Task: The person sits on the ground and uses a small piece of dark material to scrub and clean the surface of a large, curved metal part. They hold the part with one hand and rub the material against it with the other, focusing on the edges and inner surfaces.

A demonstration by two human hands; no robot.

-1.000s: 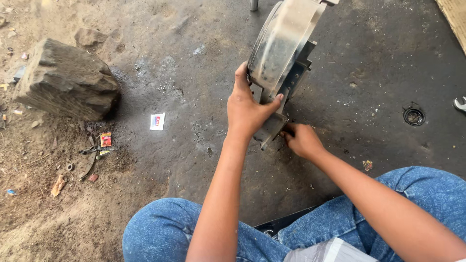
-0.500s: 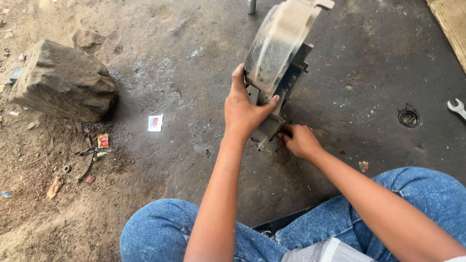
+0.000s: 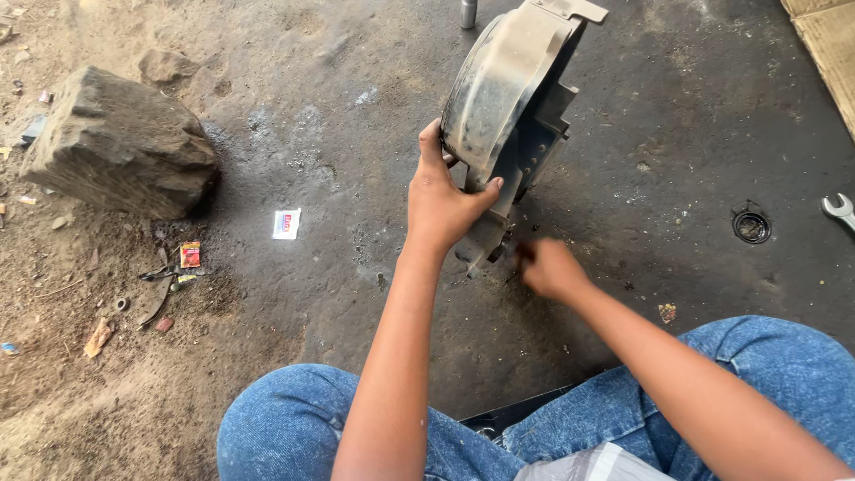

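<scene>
On the floor: dark oily concrete floor [image 3: 677, 116], the person sitting in blue jeans [image 3: 766, 374].
Main part: curved metal brake shoe [image 3: 503, 89] standing on edge, lower end on the floor, just in front of the knees.
Left hand [image 3: 441, 200]: fingers wrapped round the shoe's lower rim, holding it upright.
Right hand [image 3: 550, 267]: blurred, down at the shoe's bottom end; can't tell if the fingers pinch anything.
Step, my guess: working on something small at the shoe's base while the other hand steadies it.
Next move needs: a firm left grip so the shoe doesn't tip.
Nearby: big rock [image 3: 116, 142], spanner [image 3: 839, 209] at far right, small round ring [image 3: 751, 226].
</scene>
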